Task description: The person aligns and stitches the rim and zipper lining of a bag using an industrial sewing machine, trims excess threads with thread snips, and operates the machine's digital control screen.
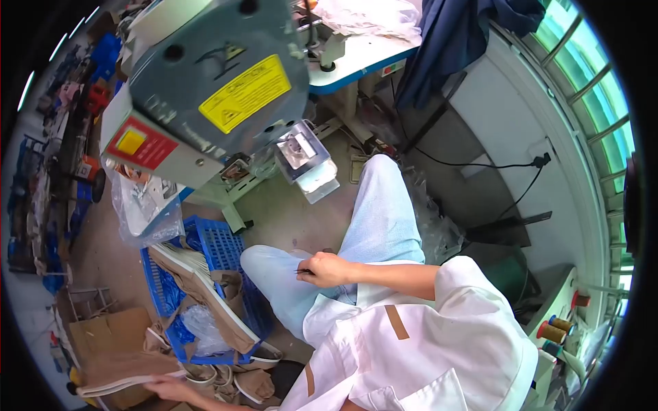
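My left hand (170, 388) reaches out at the lower left, fingers closed on the white-edged border of a brown fabric piece (127, 368). That piece stretches away to the left, over a cardboard box (113, 334). Above my thigh, my right hand (325, 270) is curled closed around a small dark pointed tool (303, 272); only its thin tips show, the rest is hidden in the fingers. Between my hands stands a blue plastic crate (218, 236) with brown, white-edged fabric pieces (216, 301) and clear plastic in it. More such pieces (257, 385) lie below the crate.
A grey sewing machine head (226, 75) with a yellow warning label looms in front of me. Behind it, a white worktable (363, 58) carries pale material, with dark blue cloth (445, 51) hanging beside it. Thread spools (552, 332) stand at right. A black cable (473, 164) runs to the wall.
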Demonstrator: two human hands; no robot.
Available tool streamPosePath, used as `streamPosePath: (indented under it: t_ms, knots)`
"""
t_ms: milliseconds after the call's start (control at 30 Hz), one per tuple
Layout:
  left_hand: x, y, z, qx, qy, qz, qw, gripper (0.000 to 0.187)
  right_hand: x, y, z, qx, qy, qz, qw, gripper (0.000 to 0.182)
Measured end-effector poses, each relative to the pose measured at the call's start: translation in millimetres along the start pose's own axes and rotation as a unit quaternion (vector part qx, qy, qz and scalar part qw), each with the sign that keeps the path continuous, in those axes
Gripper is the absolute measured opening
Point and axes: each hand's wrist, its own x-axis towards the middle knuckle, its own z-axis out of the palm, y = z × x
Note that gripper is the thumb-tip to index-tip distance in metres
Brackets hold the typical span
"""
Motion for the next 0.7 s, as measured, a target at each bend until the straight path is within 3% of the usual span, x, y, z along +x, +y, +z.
streamPosePath:
  t_ms: [33,67,133,200,300,333,400,467,533,567,633,700]
  knots:
    - [-25,16,0,-0.076,-0.024,0.094,0.992,0.038,1,-4,-1,0.013,-0.021,-0.008,1.0,0.033]
    - [-50,41,-6,-0.093,-0.094,0.104,0.986,0.038,5,-9,-1,0.02,-0.014,-0.007,1.0,0.033]
    - [-115,90,-16,-0.152,-0.21,0.131,0.957,0.039,15,-20,4,0.137,0.006,-0.116,0.984,0.045]
    - [-175,126,-16,-0.234,-0.286,0.19,0.91,0.04,21,-52,-3,0.202,0.025,-0.136,0.97,0.062]
    - [-225,179,-38,-0.268,-0.431,0.268,0.819,0.042,30,-82,-2,0.287,0.05,-0.152,0.944,0.069]
    - [-229,195,-49,-0.263,-0.429,0.268,0.822,0.042,29,-84,-6,0.291,0.047,-0.155,0.943,0.069]
    - [-233,219,-68,-0.343,-0.587,0.074,0.73,0.047,28,-83,-20,0.291,0.066,-0.144,0.944,0.07]
    - [-228,217,-59,-0.395,-0.602,0.081,0.69,0.059,23,-78,-26,0.335,0.012,-0.115,0.935,0.069]
    - [-217,217,-54,-0.383,-0.631,0.085,0.67,0.071,21,-72,-21,0.396,-0.021,-0.165,0.903,0.067]
    - [-214,220,-53,-0.38,-0.629,0.085,0.673,0.071,18,-71,-20,0.417,-0.034,-0.177,0.891,0.063]
    - [-207,227,-50,-0.427,-0.653,0.089,0.619,0.069,17,-69,-18,0.434,-0.042,-0.191,0.88,0.063]
    - [-197,222,-47,-0.427,-0.62,0.104,0.65,0.069,15,-67,-23,0.45,-0.041,-0.203,0.869,0.063]
